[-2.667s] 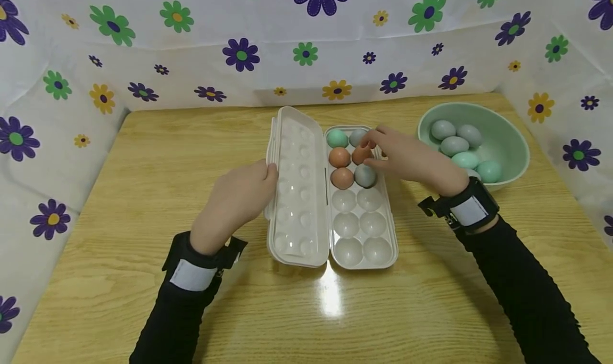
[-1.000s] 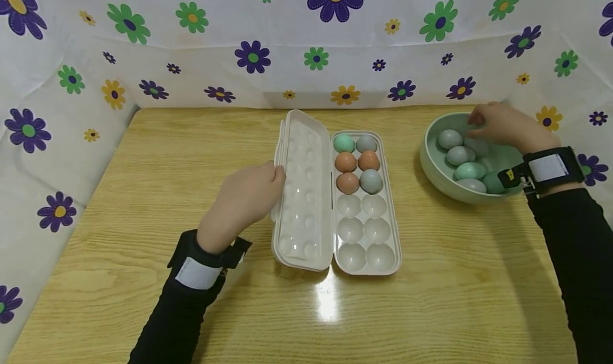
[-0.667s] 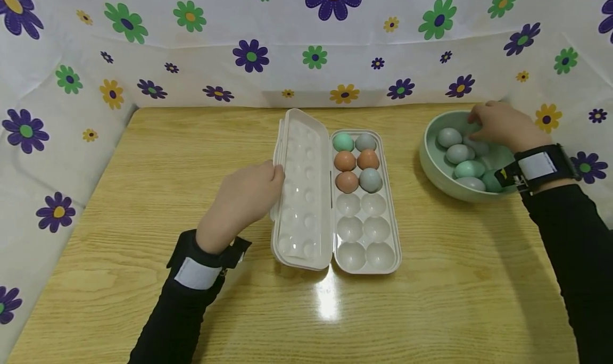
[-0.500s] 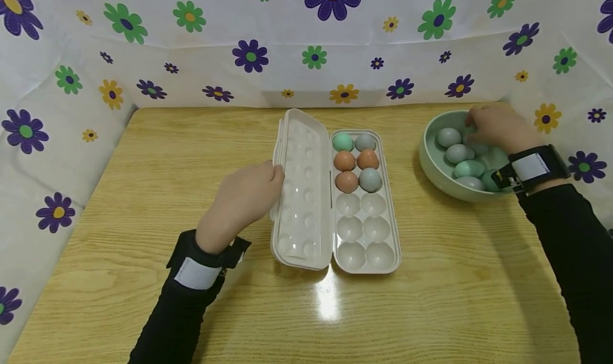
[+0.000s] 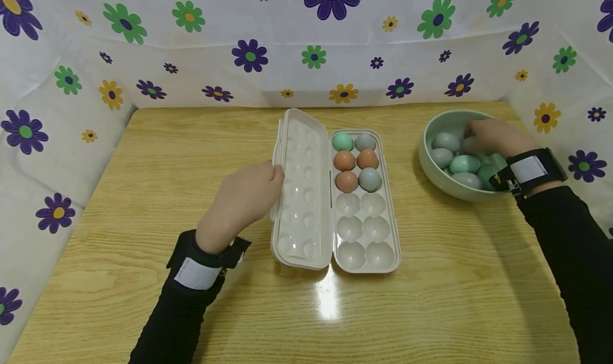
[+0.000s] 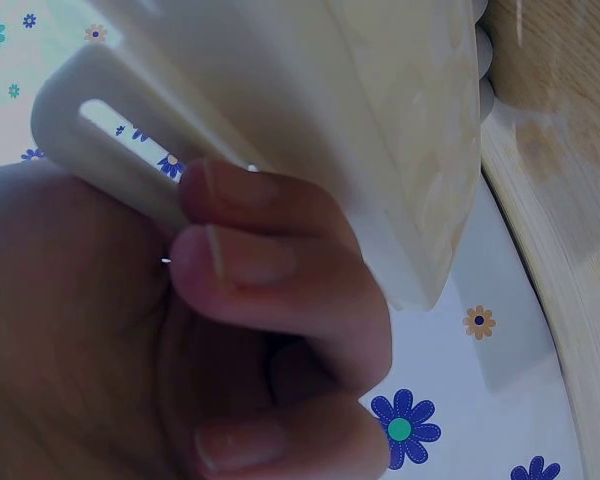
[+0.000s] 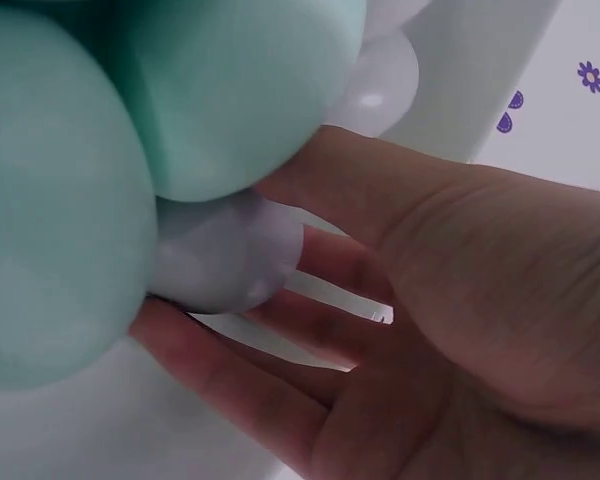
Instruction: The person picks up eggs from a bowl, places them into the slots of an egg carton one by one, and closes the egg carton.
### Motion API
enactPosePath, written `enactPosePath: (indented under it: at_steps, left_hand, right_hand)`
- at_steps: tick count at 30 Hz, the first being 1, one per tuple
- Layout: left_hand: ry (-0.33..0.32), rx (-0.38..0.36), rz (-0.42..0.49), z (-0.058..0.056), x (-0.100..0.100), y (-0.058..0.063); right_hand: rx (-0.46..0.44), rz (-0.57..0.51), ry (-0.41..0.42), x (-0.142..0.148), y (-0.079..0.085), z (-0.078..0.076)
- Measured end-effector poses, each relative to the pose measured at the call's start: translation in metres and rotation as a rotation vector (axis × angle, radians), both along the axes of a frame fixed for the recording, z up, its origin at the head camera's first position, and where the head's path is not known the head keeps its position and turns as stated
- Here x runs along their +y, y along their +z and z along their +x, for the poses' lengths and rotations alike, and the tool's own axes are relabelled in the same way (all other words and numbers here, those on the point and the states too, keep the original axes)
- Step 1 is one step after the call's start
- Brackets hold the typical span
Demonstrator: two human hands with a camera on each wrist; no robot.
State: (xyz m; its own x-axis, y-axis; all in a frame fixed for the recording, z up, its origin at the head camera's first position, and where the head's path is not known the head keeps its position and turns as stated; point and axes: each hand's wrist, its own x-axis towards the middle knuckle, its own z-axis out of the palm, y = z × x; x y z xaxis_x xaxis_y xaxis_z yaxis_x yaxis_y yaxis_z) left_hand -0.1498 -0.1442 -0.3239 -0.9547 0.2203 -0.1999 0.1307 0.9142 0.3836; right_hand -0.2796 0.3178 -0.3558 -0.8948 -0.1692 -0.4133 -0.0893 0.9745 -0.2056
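On the table an egg carton stands open, its pale lid [image 5: 306, 193] raised on the left and its egg tray [image 5: 350, 229] on the right. My left hand [image 5: 241, 199] grips the lid's outer edge; in the left wrist view its fingers [image 6: 290, 265] curl by a slotted flap [image 6: 65, 110]. Three brown eggs, two grey eggs and one green egg fill the tray's far cups; the near cups hold nothing. Inside the green bowl [image 5: 447, 185], my right hand [image 5: 500, 138] holds a grey egg [image 7: 225, 255] between thumb and fingers, beside larger-looking green eggs [image 7: 230, 90].
Several other grey and green eggs [image 5: 464, 164] lie in the bowl, at the table's far right. Bare wooden table [image 5: 440, 257] lies between carton and bowl. A flowered cloth [image 5: 282, 23] hangs behind and at both sides.
My right hand has gone from the tray to the bowl and lower among the eggs, which have shifted. My left hand stays on the lid.
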Motion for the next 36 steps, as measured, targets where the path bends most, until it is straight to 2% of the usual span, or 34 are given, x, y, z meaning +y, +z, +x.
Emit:
enactPosePath:
  at_steps: [9,21,36]
  left_hand:
    - [0.001,0.000,-0.005,0.0002,-0.0003,0.0001]
    - [-0.006,0.007,-0.011,-0.0002,-0.0007,-0.0005]
    - [-0.010,0.007,-0.007,-0.0007,-0.0006,-0.0003]
  right_hand:
    - [-0.063,-0.039,-0.067,0.0010,0.0027,0.0048]
    - [-0.011,-0.005,-0.010,-0.0024,0.0018,0.0036]
    - [-0.015,0.005,-0.016,-0.0013,0.0002,0.0013]
